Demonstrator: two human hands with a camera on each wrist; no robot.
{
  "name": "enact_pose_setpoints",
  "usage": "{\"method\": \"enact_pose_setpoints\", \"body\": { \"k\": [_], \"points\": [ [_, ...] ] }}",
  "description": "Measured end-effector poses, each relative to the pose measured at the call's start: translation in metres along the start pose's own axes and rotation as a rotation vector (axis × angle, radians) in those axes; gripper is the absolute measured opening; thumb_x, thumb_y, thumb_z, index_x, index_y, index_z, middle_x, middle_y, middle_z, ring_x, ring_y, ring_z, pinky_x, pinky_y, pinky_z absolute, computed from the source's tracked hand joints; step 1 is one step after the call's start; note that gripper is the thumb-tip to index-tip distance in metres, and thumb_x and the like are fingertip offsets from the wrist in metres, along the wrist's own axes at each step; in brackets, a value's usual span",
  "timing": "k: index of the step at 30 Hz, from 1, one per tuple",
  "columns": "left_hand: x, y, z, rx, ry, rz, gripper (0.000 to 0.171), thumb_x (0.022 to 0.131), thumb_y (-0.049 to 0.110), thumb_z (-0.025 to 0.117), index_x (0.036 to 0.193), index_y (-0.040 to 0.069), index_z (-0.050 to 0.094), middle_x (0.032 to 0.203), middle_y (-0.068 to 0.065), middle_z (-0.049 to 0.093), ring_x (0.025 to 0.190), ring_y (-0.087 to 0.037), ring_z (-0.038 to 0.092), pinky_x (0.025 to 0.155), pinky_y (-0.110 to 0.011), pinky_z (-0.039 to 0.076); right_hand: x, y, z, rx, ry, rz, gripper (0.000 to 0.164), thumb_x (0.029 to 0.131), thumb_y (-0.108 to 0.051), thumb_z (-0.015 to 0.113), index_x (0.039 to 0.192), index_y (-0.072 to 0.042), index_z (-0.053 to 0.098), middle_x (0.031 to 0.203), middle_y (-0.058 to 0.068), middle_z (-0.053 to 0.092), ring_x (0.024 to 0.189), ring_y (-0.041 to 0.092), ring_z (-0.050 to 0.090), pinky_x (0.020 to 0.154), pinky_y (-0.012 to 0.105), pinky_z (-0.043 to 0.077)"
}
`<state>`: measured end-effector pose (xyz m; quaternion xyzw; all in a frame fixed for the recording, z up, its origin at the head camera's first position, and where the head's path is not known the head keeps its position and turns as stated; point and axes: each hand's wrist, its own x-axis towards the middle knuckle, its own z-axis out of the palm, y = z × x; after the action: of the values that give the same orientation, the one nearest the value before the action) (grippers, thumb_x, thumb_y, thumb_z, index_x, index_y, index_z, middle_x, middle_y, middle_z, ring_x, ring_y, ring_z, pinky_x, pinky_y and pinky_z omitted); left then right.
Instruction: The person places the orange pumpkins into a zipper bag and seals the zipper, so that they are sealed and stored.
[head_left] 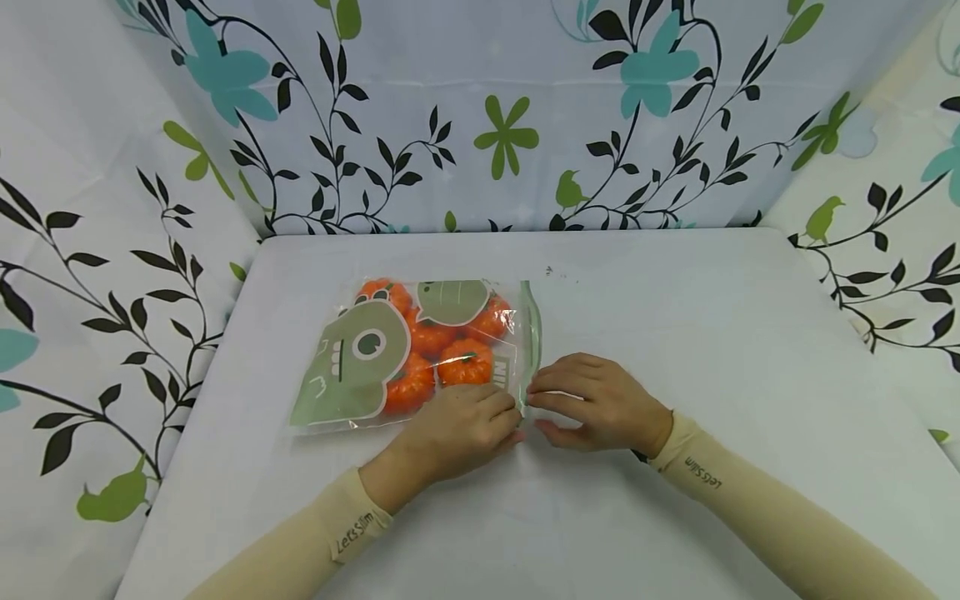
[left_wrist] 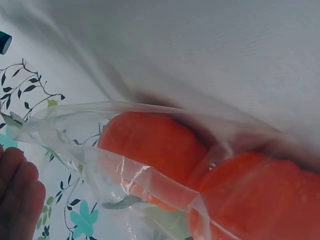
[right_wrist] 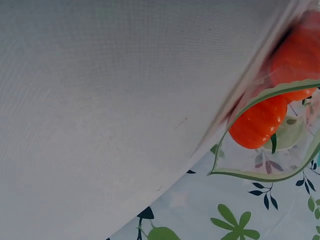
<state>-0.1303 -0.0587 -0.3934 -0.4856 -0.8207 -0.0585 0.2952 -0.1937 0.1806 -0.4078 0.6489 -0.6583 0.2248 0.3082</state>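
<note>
A clear zip bag [head_left: 345, 367] with a green cartoon dinosaur print lies on the table, holding several orange toy pumpkins [head_left: 465, 362]. Its green-edged mouth [right_wrist: 250, 176] faces right and gapes in the right wrist view. My left hand [head_left: 465, 425] lies over the bag's near right corner, pinching it; the fingertips are partly hidden in the head view. Just right of that corner is my right hand [head_left: 600, 404], its fingertips right at the green edge and its thumb apart below them. The left wrist view shows left fingers [left_wrist: 20, 195] beside the clear plastic.
The bag rests on a white-covered table [head_left: 712, 317]. A floral curtain [head_left: 465, 100] hangs behind the table's far edge and along both sides. Beige sleeves [head_left: 720, 483] cover both forearms.
</note>
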Motion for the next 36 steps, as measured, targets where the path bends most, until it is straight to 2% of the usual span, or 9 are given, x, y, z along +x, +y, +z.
{"method": "enact_pose_setpoints", "body": {
  "k": [3,8,15,20,30,36],
  "points": [
    [-0.001,0.0,0.0,0.03,-0.035,-0.004,0.018,0.086,0.022,0.081,0.093,0.009,0.072,0.092,-0.002,0.069,0.086,-0.017,0.067,0.083,-0.028,0.057,-0.001,-0.001,0.003,0.017,-0.027,0.007,0.029,0.084,-0.02,0.074,0.108,-0.004,0.073,0.109,0.008,0.072,0.095,0.023,0.07,0.082,0.039,0.058],
    [-0.003,0.001,0.003,0.085,-0.074,0.029,0.014,0.087,0.015,0.078,0.097,0.007,0.072,0.09,-0.002,0.068,0.085,-0.016,0.065,0.083,-0.026,0.056,-0.001,-0.004,0.007,0.005,-0.069,-0.005,0.032,0.081,-0.016,0.078,0.11,-0.004,0.073,0.11,0.007,0.072,0.099,0.023,0.069,0.087,0.038,0.057],
    [-0.003,0.004,0.006,0.077,-0.077,0.022,0.01,0.089,0.014,0.076,0.095,0.007,0.074,0.089,-0.002,0.07,0.085,-0.017,0.067,0.081,-0.026,0.057,-0.002,-0.004,0.011,-0.034,-0.05,-0.03,0.02,0.089,-0.012,0.068,0.106,-0.002,0.072,0.107,0.007,0.073,0.095,0.022,0.07,0.084,0.037,0.058],
    [-0.002,0.005,0.005,0.072,-0.064,0.0,0.009,0.088,0.015,0.076,0.093,0.008,0.074,0.087,-0.002,0.07,0.083,-0.016,0.067,0.081,-0.026,0.057,-0.002,-0.004,0.012,-0.044,-0.037,-0.037,0.017,0.09,-0.012,0.066,0.102,-0.003,0.074,0.104,0.006,0.073,0.092,0.021,0.07,0.082,0.036,0.058],
    [0.003,0.006,0.004,0.029,0.018,-0.053,0.006,0.085,0.015,0.073,0.083,0.009,0.073,0.079,0.0,0.067,0.075,-0.015,0.065,0.07,-0.024,0.056,0.0,-0.003,0.013,-0.043,-0.034,-0.01,0.016,0.092,-0.012,0.064,0.098,-0.003,0.075,0.101,0.007,0.074,0.089,0.021,0.071,0.08,0.036,0.059],
    [0.003,0.007,0.004,0.018,0.051,-0.079,0.006,0.084,0.015,0.074,0.08,0.01,0.073,0.08,0.001,0.068,0.077,-0.014,0.068,0.074,-0.025,0.057,0.002,-0.001,0.012,-0.034,-0.016,0.01,0.016,0.091,-0.011,0.064,0.098,-0.002,0.076,0.1,0.007,0.074,0.088,0.021,0.071,0.078,0.036,0.059]
  ]
}}
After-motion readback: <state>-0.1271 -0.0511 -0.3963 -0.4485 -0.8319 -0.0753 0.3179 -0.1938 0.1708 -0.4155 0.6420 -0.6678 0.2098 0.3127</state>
